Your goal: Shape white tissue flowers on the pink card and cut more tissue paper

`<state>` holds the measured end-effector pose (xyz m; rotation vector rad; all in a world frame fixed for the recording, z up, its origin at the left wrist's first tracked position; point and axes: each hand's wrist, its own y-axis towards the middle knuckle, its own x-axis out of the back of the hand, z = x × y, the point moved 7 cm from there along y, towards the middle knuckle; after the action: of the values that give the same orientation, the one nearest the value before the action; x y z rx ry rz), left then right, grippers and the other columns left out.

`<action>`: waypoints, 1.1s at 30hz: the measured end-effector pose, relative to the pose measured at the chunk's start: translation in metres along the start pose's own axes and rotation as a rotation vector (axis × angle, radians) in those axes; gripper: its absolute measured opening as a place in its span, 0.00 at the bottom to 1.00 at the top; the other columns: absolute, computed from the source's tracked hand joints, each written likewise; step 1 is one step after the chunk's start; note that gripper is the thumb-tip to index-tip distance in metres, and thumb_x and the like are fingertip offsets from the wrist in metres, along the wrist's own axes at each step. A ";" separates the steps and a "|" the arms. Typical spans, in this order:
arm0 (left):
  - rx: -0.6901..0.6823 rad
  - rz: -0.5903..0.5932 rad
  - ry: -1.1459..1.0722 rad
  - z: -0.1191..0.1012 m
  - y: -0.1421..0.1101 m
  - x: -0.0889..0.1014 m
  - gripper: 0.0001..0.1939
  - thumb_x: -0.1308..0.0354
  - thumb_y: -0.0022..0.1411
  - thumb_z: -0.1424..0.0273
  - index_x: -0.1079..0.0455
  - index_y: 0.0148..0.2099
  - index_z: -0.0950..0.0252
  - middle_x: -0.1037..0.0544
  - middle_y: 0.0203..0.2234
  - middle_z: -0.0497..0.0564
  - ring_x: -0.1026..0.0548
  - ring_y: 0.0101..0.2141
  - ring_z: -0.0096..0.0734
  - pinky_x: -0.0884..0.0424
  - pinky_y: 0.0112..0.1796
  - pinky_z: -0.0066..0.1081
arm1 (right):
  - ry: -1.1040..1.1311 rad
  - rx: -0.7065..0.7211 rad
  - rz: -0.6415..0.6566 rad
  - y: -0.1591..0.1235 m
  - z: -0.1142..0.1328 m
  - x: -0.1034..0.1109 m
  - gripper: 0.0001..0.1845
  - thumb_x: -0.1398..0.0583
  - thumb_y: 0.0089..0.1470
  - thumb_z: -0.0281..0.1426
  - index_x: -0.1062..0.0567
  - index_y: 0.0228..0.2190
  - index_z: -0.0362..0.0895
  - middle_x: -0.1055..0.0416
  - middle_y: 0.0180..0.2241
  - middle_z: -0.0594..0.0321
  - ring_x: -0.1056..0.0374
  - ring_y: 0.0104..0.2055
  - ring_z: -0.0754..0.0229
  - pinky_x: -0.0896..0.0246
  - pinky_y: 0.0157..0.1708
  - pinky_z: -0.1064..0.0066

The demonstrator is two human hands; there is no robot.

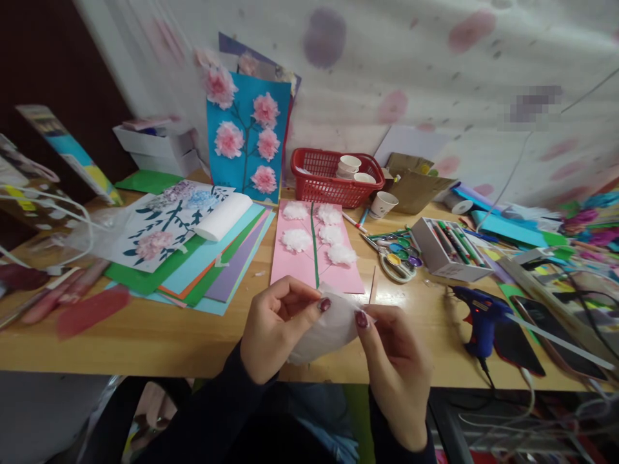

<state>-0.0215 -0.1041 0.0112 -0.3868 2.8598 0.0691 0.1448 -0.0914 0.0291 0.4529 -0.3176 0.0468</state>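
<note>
A thin, translucent white sheet that looks like tissue paper [329,335] hangs between my two hands above the front of the table. My left hand [275,328] pinches its upper left edge between thumb and fingers. At the upper right corner, my right hand [396,367] grips it with thumb and forefinger. Just beyond lies a pink card [285,264] bearing a green stem [314,245] and several fluffy white paper flowers [296,240]. The lower edge of the card is partly hidden by my fingers and the sheet.
A blue card with pink flowers [242,167] stands behind. Coloured paper sheets [232,270] lie left. A red basket [333,190], a paper cup [383,205], scissors [396,270] and a marker box [442,254] stand beyond. At right are a blue glue gun [481,316] and phones [556,335].
</note>
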 end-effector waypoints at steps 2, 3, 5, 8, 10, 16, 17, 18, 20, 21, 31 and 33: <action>0.008 0.005 -0.015 0.001 0.000 0.000 0.08 0.35 0.50 0.70 0.31 0.31 0.66 0.22 0.25 0.48 0.24 0.27 0.22 0.30 0.28 0.17 | 0.003 0.007 -0.010 0.001 0.004 0.002 0.03 0.41 0.54 0.29 0.28 0.29 0.45 0.30 0.25 0.66 0.35 0.26 0.66 0.38 0.26 0.77; 0.012 0.010 -0.019 0.001 0.000 -0.001 0.09 0.35 0.50 0.70 0.31 0.33 0.66 0.21 0.26 0.48 0.23 0.28 0.23 0.30 0.28 0.17 | 0.005 0.007 -0.017 0.002 0.005 0.003 0.03 0.41 0.54 0.29 0.28 0.29 0.45 0.30 0.25 0.66 0.34 0.26 0.67 0.38 0.25 0.77; 0.014 0.020 -0.016 0.002 -0.001 -0.002 0.11 0.36 0.51 0.70 0.31 0.38 0.65 0.20 0.29 0.50 0.22 0.30 0.25 0.29 0.30 0.18 | 0.005 -0.002 -0.035 0.002 0.005 0.004 0.02 0.40 0.53 0.29 0.27 0.29 0.45 0.29 0.24 0.66 0.34 0.25 0.67 0.38 0.25 0.77; -0.001 0.038 0.017 0.000 -0.004 -0.004 0.12 0.36 0.52 0.68 0.29 0.40 0.65 0.20 0.31 0.51 0.22 0.33 0.27 0.28 0.31 0.18 | 0.001 -0.013 -0.063 0.000 0.004 0.006 0.01 0.39 0.51 0.28 0.26 0.28 0.45 0.29 0.23 0.66 0.34 0.24 0.66 0.38 0.24 0.77; -0.015 0.039 0.037 0.000 -0.005 -0.005 0.11 0.37 0.53 0.68 0.28 0.39 0.65 0.19 0.32 0.52 0.21 0.33 0.28 0.27 0.32 0.19 | -0.006 -0.008 -0.075 -0.001 0.003 0.007 0.01 0.38 0.50 0.28 0.25 0.27 0.45 0.29 0.23 0.66 0.34 0.24 0.66 0.38 0.23 0.77; -0.042 0.035 0.111 -0.001 -0.006 -0.007 0.09 0.39 0.55 0.66 0.27 0.38 0.65 0.19 0.32 0.53 0.21 0.33 0.29 0.27 0.32 0.21 | -0.025 0.026 -0.086 -0.001 0.007 0.008 0.02 0.37 0.49 0.27 0.25 0.28 0.45 0.28 0.24 0.67 0.33 0.25 0.66 0.36 0.25 0.77; -0.049 0.035 0.117 -0.001 -0.006 -0.007 0.09 0.39 0.55 0.66 0.27 0.37 0.65 0.19 0.32 0.53 0.21 0.32 0.29 0.27 0.32 0.21 | -0.024 0.027 -0.090 -0.001 0.007 0.009 0.02 0.38 0.49 0.27 0.25 0.28 0.45 0.28 0.24 0.67 0.33 0.24 0.66 0.36 0.24 0.77; -0.052 0.036 0.120 -0.001 -0.007 -0.007 0.09 0.40 0.56 0.66 0.27 0.37 0.65 0.19 0.31 0.52 0.21 0.32 0.29 0.27 0.32 0.21 | -0.022 0.025 -0.094 -0.001 0.007 0.009 0.02 0.38 0.49 0.27 0.25 0.28 0.45 0.28 0.24 0.67 0.33 0.24 0.66 0.36 0.24 0.77; -0.052 0.040 0.117 -0.001 -0.007 -0.008 0.08 0.40 0.56 0.66 0.27 0.37 0.65 0.19 0.31 0.52 0.21 0.32 0.28 0.27 0.32 0.20 | -0.017 0.022 -0.096 -0.001 0.006 0.009 0.02 0.38 0.49 0.26 0.25 0.28 0.45 0.29 0.23 0.67 0.33 0.24 0.67 0.36 0.24 0.77; -0.052 0.040 0.114 0.000 -0.007 -0.007 0.08 0.40 0.56 0.66 0.27 0.37 0.65 0.19 0.31 0.52 0.22 0.31 0.28 0.27 0.32 0.20 | -0.013 0.020 -0.093 -0.001 0.006 0.009 0.02 0.38 0.49 0.26 0.25 0.28 0.45 0.29 0.23 0.67 0.33 0.24 0.67 0.35 0.25 0.77; -0.004 0.053 0.111 0.002 -0.006 -0.010 0.09 0.40 0.56 0.65 0.27 0.37 0.65 0.20 0.32 0.53 0.22 0.32 0.30 0.27 0.31 0.22 | 0.005 -0.014 -0.074 -0.002 0.005 0.009 0.01 0.37 0.49 0.29 0.25 0.27 0.44 0.28 0.24 0.65 0.32 0.25 0.64 0.33 0.26 0.74; -0.002 0.057 0.107 0.002 -0.007 -0.011 0.09 0.40 0.56 0.66 0.27 0.38 0.65 0.20 0.32 0.54 0.22 0.32 0.30 0.27 0.32 0.23 | 0.011 -0.016 -0.079 -0.002 0.004 0.009 0.01 0.37 0.49 0.28 0.25 0.27 0.44 0.28 0.24 0.65 0.33 0.25 0.64 0.33 0.26 0.73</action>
<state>-0.0093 -0.1077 0.0118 -0.3185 2.9771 0.0633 0.1527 -0.0952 0.0344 0.4490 -0.2888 -0.0299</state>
